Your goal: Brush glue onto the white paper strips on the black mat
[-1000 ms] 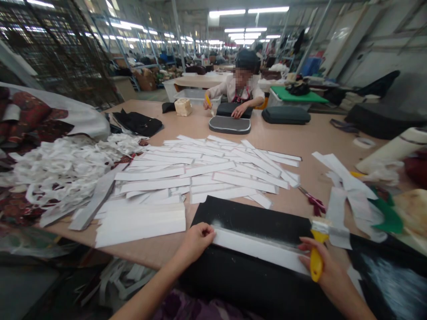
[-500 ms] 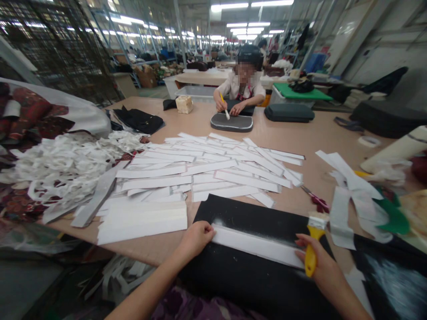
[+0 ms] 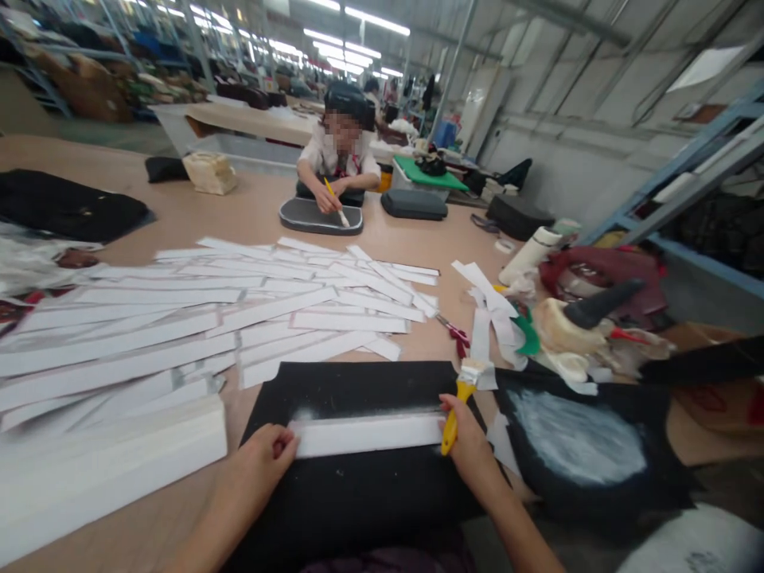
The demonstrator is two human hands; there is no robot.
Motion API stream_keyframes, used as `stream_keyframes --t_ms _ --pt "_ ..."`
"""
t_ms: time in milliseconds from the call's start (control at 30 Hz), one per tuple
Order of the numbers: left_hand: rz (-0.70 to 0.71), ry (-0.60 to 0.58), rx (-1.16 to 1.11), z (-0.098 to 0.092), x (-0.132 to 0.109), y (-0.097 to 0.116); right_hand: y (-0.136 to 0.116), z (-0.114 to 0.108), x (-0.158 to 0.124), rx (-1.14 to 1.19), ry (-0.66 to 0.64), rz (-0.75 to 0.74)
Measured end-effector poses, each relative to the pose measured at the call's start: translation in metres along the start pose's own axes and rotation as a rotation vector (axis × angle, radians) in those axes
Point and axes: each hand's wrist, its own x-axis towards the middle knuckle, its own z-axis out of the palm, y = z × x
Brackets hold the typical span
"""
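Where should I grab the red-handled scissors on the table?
Grip the red-handled scissors by the red loops, coming from the near side: the blades point away up-left, so the loops face the right hand, which holds a brush.

**Room between the hands, tight on both sides!**

Across the flat black fabric panel (image 3: 358, 501) the way runs open, but a stack of white strips (image 3: 101, 469) crowds the left hand (image 3: 263, 458), a glue-smeared black panel (image 3: 573, 446) hems the right hand (image 3: 469, 434), and scissors (image 3: 457, 334) block the way beyond it.
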Motion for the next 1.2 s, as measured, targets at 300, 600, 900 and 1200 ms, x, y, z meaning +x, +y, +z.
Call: stream_keyframes --t_ms 300,600,900,1200 --pt "-0.025 -0.045 0.071 -0.005 -0.002 0.007 -0.003 0.005 -0.005 -0.192 -0.014 -0.157" --pt "0.579 0.435 0.251 0.004 -0.025 0.023 -0.072 -0.021 0.011 -0.289 -0.103 -0.394" --pt "0.877 0.505 0.413 0.034 -0.036 0.021 -0.101 0.012 0.029 0.164 -0.133 0.077" --pt "0.897 0.543 0.437 0.036 -0.036 0.018 -0.017 -0.063 -0.002 -0.141 0.102 0.045"
